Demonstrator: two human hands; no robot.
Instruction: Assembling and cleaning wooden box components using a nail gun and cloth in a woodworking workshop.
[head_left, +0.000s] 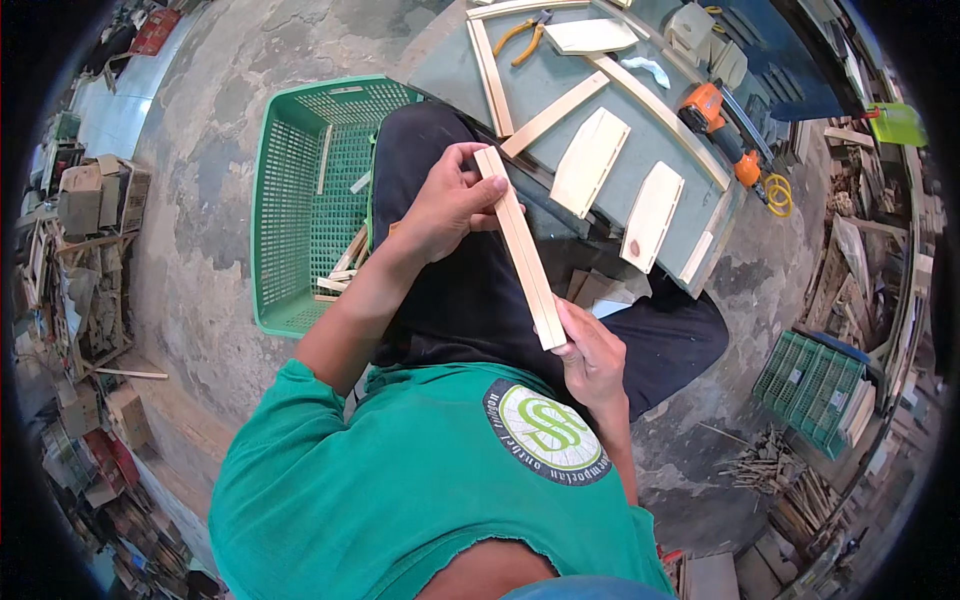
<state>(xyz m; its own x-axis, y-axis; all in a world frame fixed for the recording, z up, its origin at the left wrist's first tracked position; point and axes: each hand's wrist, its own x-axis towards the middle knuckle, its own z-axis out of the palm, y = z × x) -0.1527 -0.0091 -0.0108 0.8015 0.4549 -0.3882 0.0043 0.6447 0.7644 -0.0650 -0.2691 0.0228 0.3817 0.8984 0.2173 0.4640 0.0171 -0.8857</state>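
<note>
Over the lap (430, 300), slightly toward 1 o'clock from centre, holding a pale wooden stick (524, 250) aslant: pinching its 11 o'clock end in the left hand (455, 205), grasping its 5 o'clock end in the right hand (595, 360), using a narrow grip at both. Facing wooden panels (590, 163) on the desk (450, 75) toward 1 o'clock; sitting beside a green basket (260, 200) at 10 o'clock.

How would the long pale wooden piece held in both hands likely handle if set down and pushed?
The wooden piece is probably stiff, since it runs straight between the left hand and the right hand. Being slim, it is likely light. Its flat faces suggest sliding rather than rolling.
</note>
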